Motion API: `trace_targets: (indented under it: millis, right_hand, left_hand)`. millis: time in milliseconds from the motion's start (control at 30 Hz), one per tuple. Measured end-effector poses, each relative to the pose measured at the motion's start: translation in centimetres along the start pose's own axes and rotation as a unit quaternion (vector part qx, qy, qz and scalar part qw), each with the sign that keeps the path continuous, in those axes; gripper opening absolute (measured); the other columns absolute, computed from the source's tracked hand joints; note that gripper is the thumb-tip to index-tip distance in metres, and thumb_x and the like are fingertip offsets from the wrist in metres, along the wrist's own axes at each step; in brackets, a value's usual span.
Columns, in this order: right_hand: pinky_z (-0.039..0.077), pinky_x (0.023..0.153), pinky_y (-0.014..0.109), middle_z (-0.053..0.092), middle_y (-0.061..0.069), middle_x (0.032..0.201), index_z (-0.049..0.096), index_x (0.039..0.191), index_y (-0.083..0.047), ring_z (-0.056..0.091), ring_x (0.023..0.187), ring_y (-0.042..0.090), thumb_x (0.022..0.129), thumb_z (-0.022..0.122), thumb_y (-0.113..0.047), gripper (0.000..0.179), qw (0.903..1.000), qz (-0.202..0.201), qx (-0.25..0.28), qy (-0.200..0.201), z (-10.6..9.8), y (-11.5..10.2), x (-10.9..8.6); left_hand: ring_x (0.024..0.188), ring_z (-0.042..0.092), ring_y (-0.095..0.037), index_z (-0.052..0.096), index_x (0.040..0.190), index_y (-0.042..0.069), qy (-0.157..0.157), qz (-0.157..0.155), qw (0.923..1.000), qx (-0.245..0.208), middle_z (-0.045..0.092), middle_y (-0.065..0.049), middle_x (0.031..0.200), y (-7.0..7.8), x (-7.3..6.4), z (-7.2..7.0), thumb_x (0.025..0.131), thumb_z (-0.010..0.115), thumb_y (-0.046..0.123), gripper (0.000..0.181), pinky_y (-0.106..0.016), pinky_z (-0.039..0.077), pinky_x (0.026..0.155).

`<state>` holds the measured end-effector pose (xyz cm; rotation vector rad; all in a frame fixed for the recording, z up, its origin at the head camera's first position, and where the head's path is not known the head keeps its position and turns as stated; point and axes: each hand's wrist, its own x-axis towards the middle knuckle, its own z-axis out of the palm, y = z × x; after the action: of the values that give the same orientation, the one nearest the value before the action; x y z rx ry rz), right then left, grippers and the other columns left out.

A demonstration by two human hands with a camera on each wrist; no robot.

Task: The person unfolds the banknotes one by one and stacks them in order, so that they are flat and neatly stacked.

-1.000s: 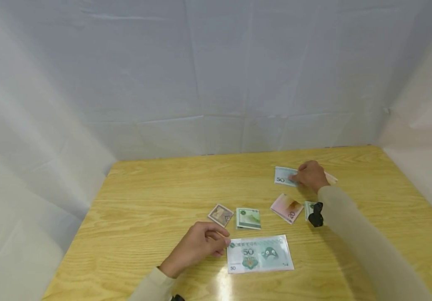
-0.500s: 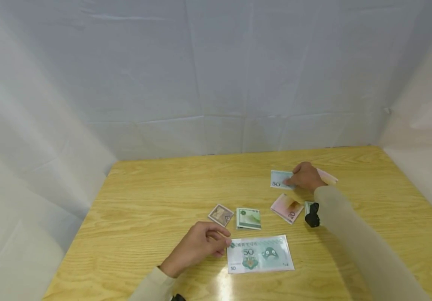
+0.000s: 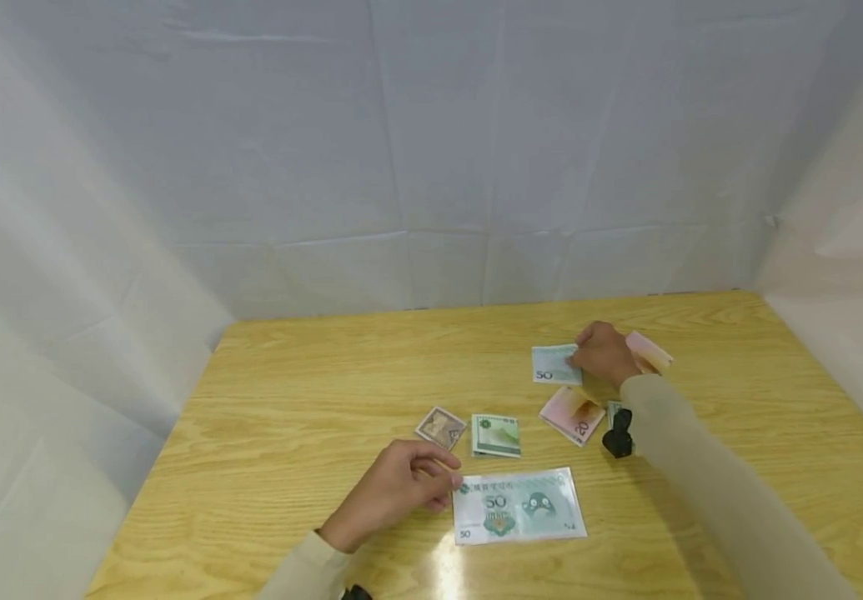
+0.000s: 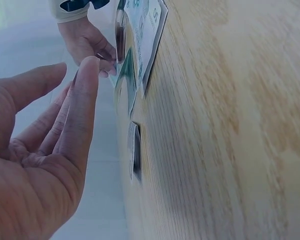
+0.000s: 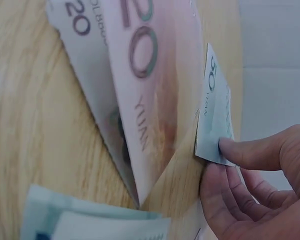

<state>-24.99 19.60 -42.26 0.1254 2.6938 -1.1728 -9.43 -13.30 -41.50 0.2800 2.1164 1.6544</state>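
Observation:
My right hand [image 3: 604,354] pinches the right end of a folded blue-green 50 yuan banknote [image 3: 554,365] toward the back of the table. In the right wrist view the thumb lies on top of this note and the fingers are under its edge. My left hand [image 3: 404,479] holds nothing; in the left wrist view its thumb and fingers stand apart. Its fingertips are right at the left edge of an unfolded 50 note [image 3: 519,506] lying flat. A folded pink-brown 20 note [image 3: 572,414] lies in front of the right hand.
A folded brown note [image 3: 441,428] and a folded green note [image 3: 496,435] lie beyond the left hand. Another pink note [image 3: 649,352] shows behind the right hand, and a green one [image 3: 614,410] is partly hidden by the right wrist. White sheeting [image 3: 439,167] surrounds the wooden table [image 3: 288,400].
My right hand has drawn the folded 50 note left and slightly nearer, uncovering more of the pink note behind. My left hand has stayed in place.

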Motion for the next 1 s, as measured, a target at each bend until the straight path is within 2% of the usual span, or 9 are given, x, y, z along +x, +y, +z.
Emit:
trace_targets:
  millis: [167,367,467,600,833,1000]
  right_hand:
    - [0.052,0.091,0.048,0.056,0.027,0.123,0.054,0.123,0.007,0.054,0.109,0.037,0.092,0.063,-0.006,0.035,0.9997,-0.004,0.022,0.004,0.0,-0.3,-0.2]
    - [0.058,0.081,0.038,0.053,0.03,0.128,0.049,0.128,0.008,0.064,0.099,0.034,0.095,0.062,-0.002,0.038,0.9962,-0.007,0.086,-0.012,-0.2,-0.5,-0.2]
    - [0.062,0.082,0.039,0.051,0.03,0.128,0.047,0.13,0.01,0.065,0.094,0.032,0.095,0.063,0.001,0.04,0.9923,-0.013,0.122,-0.02,-0.4,-0.7,-0.3]
    - [0.062,0.086,0.042,0.05,0.029,0.124,0.046,0.13,0.013,0.064,0.096,0.033,0.094,0.063,0.003,0.041,0.987,-0.036,0.156,-0.02,-0.6,-1.3,-0.8]
    - [0.062,0.089,0.046,0.054,0.024,0.117,0.05,0.128,0.008,0.068,0.087,0.027,0.094,0.068,0.0,0.039,0.9858,-0.037,0.162,-0.027,-0.6,-2.7,-2.3]
    - [0.062,0.087,0.046,0.057,0.022,0.115,0.053,0.124,0.005,0.068,0.085,0.025,0.093,0.071,-0.002,0.036,0.9843,-0.034,0.169,-0.039,0.3,-3.6,-3.9]
  left_hand:
    - [0.079,0.073,-0.031,0.069,0.113,-0.006,0.0,-0.005,1.0,-0.004,0.073,-0.019,0.096,0.0,0.1,-0.1,0.093,0.074,0.009,0.025,-0.034,0.066,0.068]
    - [0.08,0.073,-0.031,0.069,0.113,-0.006,-0.003,-0.004,0.9999,-0.01,0.072,-0.019,0.097,0.1,0.3,0.0,0.093,0.074,0.01,0.026,-0.036,0.066,0.07]
    - [0.079,0.073,-0.031,0.069,0.113,-0.007,-0.005,0.0,0.9998,-0.017,0.072,-0.019,0.095,0.1,0.4,0.1,0.093,0.074,0.008,0.026,-0.038,0.066,0.071]
    - [0.078,0.072,-0.028,0.068,0.113,-0.008,-0.006,0.002,0.9997,-0.022,0.072,-0.018,0.094,0.2,0.5,0.3,0.093,0.073,0.007,0.026,-0.04,0.066,0.071]
    - [0.08,0.072,-0.027,0.069,0.113,-0.007,0.004,0.006,1.0,-0.004,0.073,-0.016,0.093,0.4,1.0,0.2,0.095,0.072,0.008,0.024,-0.037,0.066,0.074]
    - [0.09,0.073,-0.029,0.07,0.115,-0.008,0.027,0.017,0.9995,-0.003,0.074,-0.014,0.1,0.4,1.4,0.5,0.097,0.069,0.01,0.025,-0.033,0.065,0.077]
